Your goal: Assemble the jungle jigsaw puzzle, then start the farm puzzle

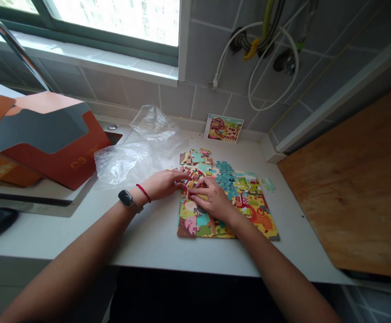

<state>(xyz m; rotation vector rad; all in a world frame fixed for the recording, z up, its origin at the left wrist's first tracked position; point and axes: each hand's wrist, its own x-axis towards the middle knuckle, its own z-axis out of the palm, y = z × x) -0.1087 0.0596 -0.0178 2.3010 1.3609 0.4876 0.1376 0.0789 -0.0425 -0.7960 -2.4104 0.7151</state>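
My left hand (163, 184) and right hand (212, 197) work close together over the jigsaw (261, 217) on the desk (155, 242); I cannot tell whether either grip pinches anything. Light, flat pressure should spare the joins.

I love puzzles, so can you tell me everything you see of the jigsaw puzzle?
The jigsaw puzzle lies flat on the white countertop, partly joined. It looks like printed cardboard, brightly coloured, with a straight near edge and a pink animal by its near left corner. Teal pieces are heaped toward its far side, others lie jumbled at far left, and one loose piece sits apart on the right. The left hand reaches over its left edge; the right hand rests on it.
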